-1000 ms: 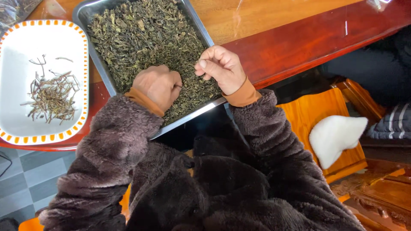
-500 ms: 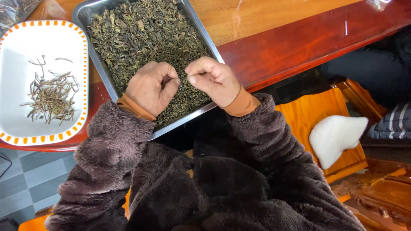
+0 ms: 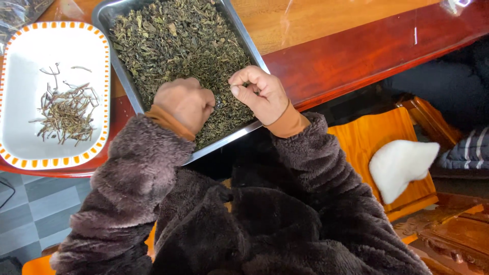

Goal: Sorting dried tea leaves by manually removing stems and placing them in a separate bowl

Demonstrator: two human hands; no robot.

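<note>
Fingers (image 3: 239, 87) curled, two hands over one tray (image 3: 119, 76), one plate (image 3: 20, 61).

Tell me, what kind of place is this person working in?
Probably a home or small workshop where dried tea leaves are sorted by hand. Both hands, left hand and right hand, pick through a metal tray of dried leaves on a polished wooden table, with picked-out stems on a white dish.

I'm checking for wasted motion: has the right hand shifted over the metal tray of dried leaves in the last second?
Yes. The right hand moved left, away from the metal tray's right rim and closer to the left hand.
</note>
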